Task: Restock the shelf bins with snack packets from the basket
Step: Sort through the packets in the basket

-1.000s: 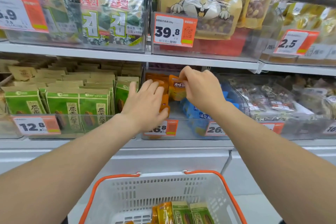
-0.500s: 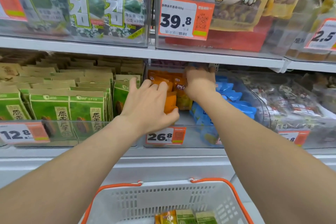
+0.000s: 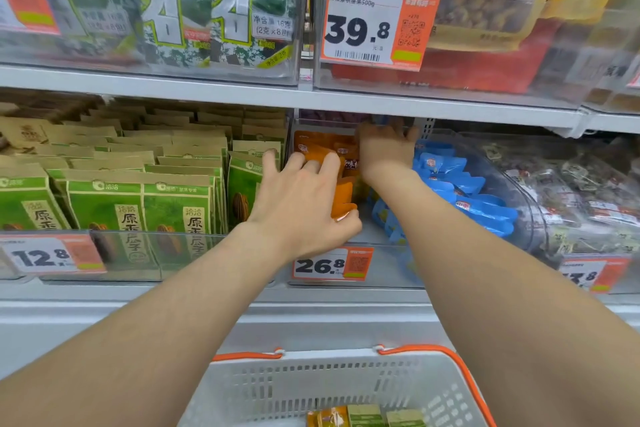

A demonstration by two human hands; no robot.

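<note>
left grip (image 3: 301, 204) holds orange packets (image 3: 341, 199) | right grip (image 3: 384, 152) under shelf edge (image 3: 450, 107)

a shop, in its snack aisle. white shelves (image 3: 173, 90) carry clear plastic bins (image 3: 180, 255), each packed with rows of one product: green packets (image 3: 138, 208), orange packets (image 3: 311, 149), blue packets (image 3: 467, 184), seaweed packs (image 3: 214, 17) above. orange-and-white price tags with barcodes and qr codes, reading 39.8 (image 3: 377, 22), 26.8 (image 3: 330, 263) and 12.8 (image 3: 48, 255), sit on the bin fronts. below is a white shopping basket (image 3: 311, 385) with orange handles.
</note>
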